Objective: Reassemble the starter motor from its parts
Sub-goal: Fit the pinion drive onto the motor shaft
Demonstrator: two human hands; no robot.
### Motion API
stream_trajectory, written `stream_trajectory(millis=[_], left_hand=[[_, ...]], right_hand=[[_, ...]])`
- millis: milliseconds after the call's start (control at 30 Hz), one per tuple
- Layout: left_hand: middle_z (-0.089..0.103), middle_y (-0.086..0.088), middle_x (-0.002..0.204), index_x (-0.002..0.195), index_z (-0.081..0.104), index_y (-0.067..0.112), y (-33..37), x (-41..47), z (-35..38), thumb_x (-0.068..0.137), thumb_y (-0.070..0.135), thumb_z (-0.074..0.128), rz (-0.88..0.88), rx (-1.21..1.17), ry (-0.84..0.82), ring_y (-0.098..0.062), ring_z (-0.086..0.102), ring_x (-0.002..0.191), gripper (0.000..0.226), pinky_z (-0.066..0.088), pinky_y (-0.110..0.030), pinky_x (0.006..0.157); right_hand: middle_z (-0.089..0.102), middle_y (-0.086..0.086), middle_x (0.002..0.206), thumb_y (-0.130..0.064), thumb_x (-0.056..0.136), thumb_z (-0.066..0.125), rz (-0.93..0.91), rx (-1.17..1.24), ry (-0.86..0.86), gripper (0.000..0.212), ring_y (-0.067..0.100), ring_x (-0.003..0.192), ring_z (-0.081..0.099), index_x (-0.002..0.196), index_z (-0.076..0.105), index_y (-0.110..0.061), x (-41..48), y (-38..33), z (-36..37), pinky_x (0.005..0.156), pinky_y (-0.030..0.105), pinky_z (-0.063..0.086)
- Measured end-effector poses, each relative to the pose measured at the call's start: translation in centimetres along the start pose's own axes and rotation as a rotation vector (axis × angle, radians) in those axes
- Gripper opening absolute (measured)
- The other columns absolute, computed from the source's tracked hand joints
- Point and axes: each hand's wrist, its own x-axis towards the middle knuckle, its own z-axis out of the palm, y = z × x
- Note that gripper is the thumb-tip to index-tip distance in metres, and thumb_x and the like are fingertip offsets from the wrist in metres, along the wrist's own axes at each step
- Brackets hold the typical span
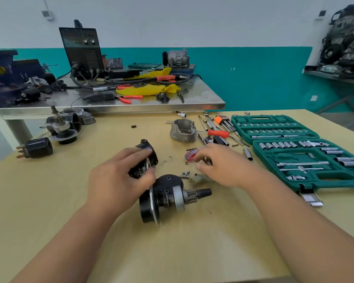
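Note:
My left hand (121,176) grips a black cylindrical motor housing (146,154) lying on the wooden table (49,211). Just in front of it lies the black starter assembly with its pinion shaft (166,198) pointing right. My right hand (223,166) hovers over small loose screws and brackets (185,175), fingers curled down toward them; what the fingertips touch is hidden. A red-handled screwdriver (191,155) lies beside that hand. A grey aluminium nose housing (183,129) stands further back. A black solenoid (37,148) lies at the left.
An open green socket set case (294,152) fills the right side. Hex keys, an orange screwdriver (218,133) and extension bars lie behind my right hand. Another dismantled starter (63,125) sits at back left. A steel bench (131,107) with a welder stands behind.

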Motion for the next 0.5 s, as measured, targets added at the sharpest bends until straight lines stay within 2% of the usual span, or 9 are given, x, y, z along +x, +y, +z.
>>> stream_trajectory(millis=[67,200,367,467,500], left_hand=[[0.070,0.015,0.105,0.099,0.077,0.026,-0.2,0.8,0.1,0.072,0.049,0.049,0.071,0.028,0.039,-0.007,0.066,0.088,0.045,0.050,-0.023,0.067],[0.074,0.006,0.093,0.089,0.078,0.019,-1.5,2.0,0.6,0.076,0.034,0.059,0.292,0.142,0.173,-0.019,0.071,0.079,0.028,0.055,-0.032,0.056],[0.074,0.003,0.091,0.087,0.078,0.014,-3.1,2.0,0.4,0.079,0.025,0.066,0.490,0.193,0.297,-0.021,0.071,0.073,0.018,0.054,-0.032,0.055],[0.074,0.002,0.094,0.089,0.077,0.012,-2.9,1.2,-0.1,0.080,0.024,0.066,0.567,0.181,0.285,-0.023,0.070,0.074,0.018,0.054,-0.036,0.056],[0.074,0.002,0.094,0.091,0.077,0.012,-2.7,1.0,-0.2,0.080,0.024,0.066,0.586,0.184,0.275,-0.024,0.070,0.073,0.018,0.054,-0.036,0.057]], right_hand=[[0.053,-0.009,0.126,-0.048,0.092,0.053,-0.038,-0.109,-0.084,0.034,0.013,0.115,0.046,0.122,0.060,-0.034,0.1,-0.4,0.8,0.097,0.036,0.043],[0.058,-0.008,0.113,-0.042,0.091,0.056,-0.036,-0.181,-0.139,0.024,0.015,0.109,0.046,0.111,0.067,-0.035,0.0,0.1,0.9,0.092,0.037,0.045],[0.057,-0.009,0.115,-0.026,0.093,0.054,0.033,-0.160,-0.065,0.027,0.011,0.106,0.050,0.117,0.065,-0.032,0.3,1.3,0.3,0.091,0.031,0.046],[0.062,-0.010,0.101,-0.031,0.094,0.052,0.024,-0.202,-0.039,0.022,0.011,0.095,0.051,0.110,0.067,-0.034,1.0,1.1,0.6,0.081,0.030,0.047],[0.062,-0.008,0.097,-0.035,0.094,0.052,0.007,-0.230,-0.054,0.020,0.012,0.094,0.047,0.107,0.067,-0.035,1.2,0.9,0.8,0.082,0.032,0.045]])
